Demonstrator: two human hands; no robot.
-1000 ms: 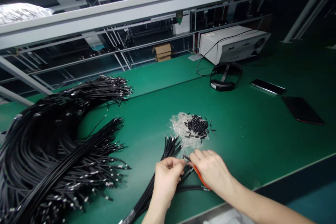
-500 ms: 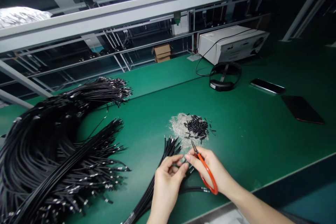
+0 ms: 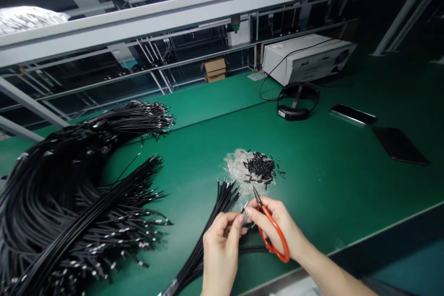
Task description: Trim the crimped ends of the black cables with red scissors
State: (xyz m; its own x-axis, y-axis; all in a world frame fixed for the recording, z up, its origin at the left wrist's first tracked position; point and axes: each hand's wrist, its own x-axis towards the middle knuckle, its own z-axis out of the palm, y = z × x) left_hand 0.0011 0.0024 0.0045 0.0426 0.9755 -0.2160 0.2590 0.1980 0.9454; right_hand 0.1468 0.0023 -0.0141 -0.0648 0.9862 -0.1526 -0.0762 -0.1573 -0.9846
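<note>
My left hand pinches a thin black cable near its end, and a pale tip pokes up beyond the fingertips. Red-handled scissors rest in my right hand, their dark pointed blades aimed up and away. My right thumb and fingertips sit right beside the cable end; whether they touch it is hard to see. Under and beside my left hand lies a bundle of black cables with light tips. Just beyond my hands, short black tube pieces are heaped on a clear plastic bag.
A large mass of black cables covers the left of the green table. Toward the back right are a black headset, a white box-shaped device, a phone and a dark flat object.
The pale cable tip now shows above my left fingertips. My left hand has lowered slightly, and the scissors' handles have dipped a little in my right hand.
</note>
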